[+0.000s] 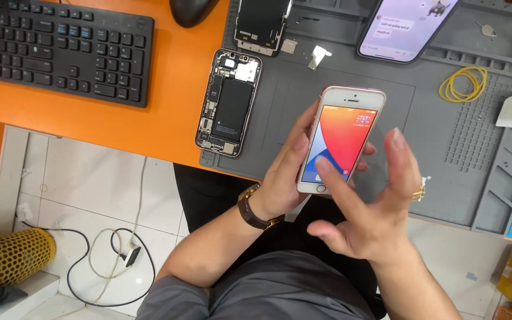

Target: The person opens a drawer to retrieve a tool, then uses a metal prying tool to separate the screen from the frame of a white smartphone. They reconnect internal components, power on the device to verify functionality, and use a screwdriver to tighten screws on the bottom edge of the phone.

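My left hand (282, 175) grips a small white phone (342, 139) with a lit red and orange screen, held upright over the grey work mat (339, 65). A watch sits on that wrist. My right hand (374, 204) hovers open just right of the phone, its index fingertip touching the lower part of the screen; a gold ring shows on one finger. To the left, an opened phone body (228, 102) with its battery and boards exposed lies at the mat's left edge.
A black keyboard (60, 44) and a mouse (191, 10) lie on the orange desk. On the mat are a detached screen panel (262, 25), a second lit phone (407, 26), a coiled yellow wire (463, 84) and small metal plates (319, 57). Cables and a yellow mesh cylinder (16, 255) rest on the floor.
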